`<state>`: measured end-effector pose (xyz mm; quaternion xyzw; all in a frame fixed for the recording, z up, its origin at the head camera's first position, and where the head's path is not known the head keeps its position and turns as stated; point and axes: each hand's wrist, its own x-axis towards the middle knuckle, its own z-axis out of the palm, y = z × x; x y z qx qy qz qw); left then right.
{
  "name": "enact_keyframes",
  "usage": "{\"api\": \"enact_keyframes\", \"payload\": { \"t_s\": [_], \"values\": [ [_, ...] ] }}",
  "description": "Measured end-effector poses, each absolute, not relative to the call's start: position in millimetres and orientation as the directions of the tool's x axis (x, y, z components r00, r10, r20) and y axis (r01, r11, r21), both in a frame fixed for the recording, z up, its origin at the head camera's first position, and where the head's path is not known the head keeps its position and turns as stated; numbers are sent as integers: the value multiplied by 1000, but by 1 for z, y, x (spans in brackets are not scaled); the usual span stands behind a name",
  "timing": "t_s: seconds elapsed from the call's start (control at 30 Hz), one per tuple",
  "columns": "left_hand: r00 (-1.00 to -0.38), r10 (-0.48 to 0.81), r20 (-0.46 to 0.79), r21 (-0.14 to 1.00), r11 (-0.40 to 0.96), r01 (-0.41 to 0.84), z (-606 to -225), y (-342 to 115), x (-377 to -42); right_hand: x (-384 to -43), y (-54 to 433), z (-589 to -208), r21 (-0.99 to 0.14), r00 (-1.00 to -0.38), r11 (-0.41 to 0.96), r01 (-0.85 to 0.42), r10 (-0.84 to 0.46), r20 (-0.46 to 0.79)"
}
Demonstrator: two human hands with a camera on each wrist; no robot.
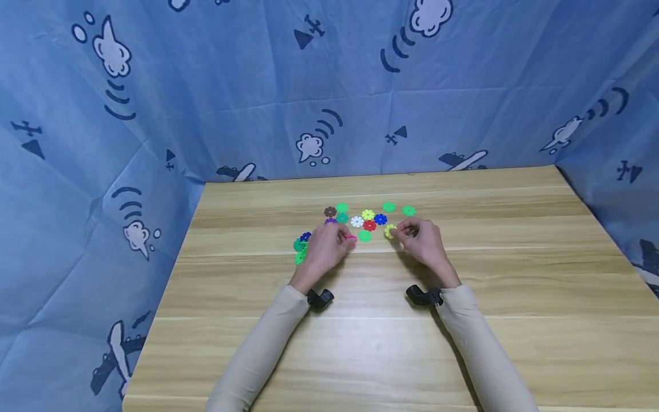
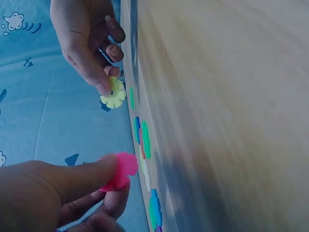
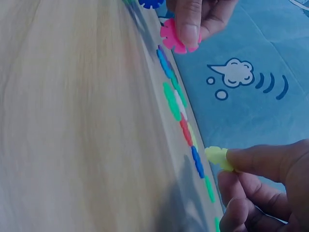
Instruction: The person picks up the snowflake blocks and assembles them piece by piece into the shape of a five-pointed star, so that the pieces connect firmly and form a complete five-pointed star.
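Between thumb and fingers my left hand [image 1: 325, 247] pinches a pink notched disc [image 2: 124, 170], raised above the table. My right hand [image 1: 423, 243] pinches a yellow notched disc [image 3: 217, 157] by its edge, also held up. The two discs are apart, facing each other across a short gap. Between the hands on the table lie a light green disc [image 1: 364, 236], a red disc [image 1: 369, 226], a white disc [image 1: 357, 221], a blue disc [image 1: 380, 219] and another yellow disc [image 1: 368, 214].
Beside the left wrist sits a small group of green discs [image 1: 300, 258] and a dark blue disc [image 1: 305, 236]. Farther back lie a brown disc [image 1: 330, 212] and several green ones. A blue patterned curtain [image 1: 340, 86] hangs behind the wooden table [image 1: 370, 355].
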<state>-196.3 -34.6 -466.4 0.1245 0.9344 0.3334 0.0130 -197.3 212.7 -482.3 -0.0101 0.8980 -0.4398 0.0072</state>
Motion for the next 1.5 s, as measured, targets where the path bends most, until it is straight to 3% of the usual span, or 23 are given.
{"api": "enact_keyframes", "payload": {
  "t_s": [0.47, 0.73, 1.5],
  "values": [
    [-922, 328, 204, 725, 582, 368, -456, -32, -195, -187, 196, -460, -878, -992, 475, -66, -127, 5],
    [-884, 380, 273, 714, 535, 451, -453, -31, -195, -184, 191, -454, -918, -988, 393, -55, -156, -8],
    [-855, 386, 347, 579, 628, 519, -446, -32, -192, -182, 190, -453, -937, -983, 342, -71, -185, 7]
  ]
}}
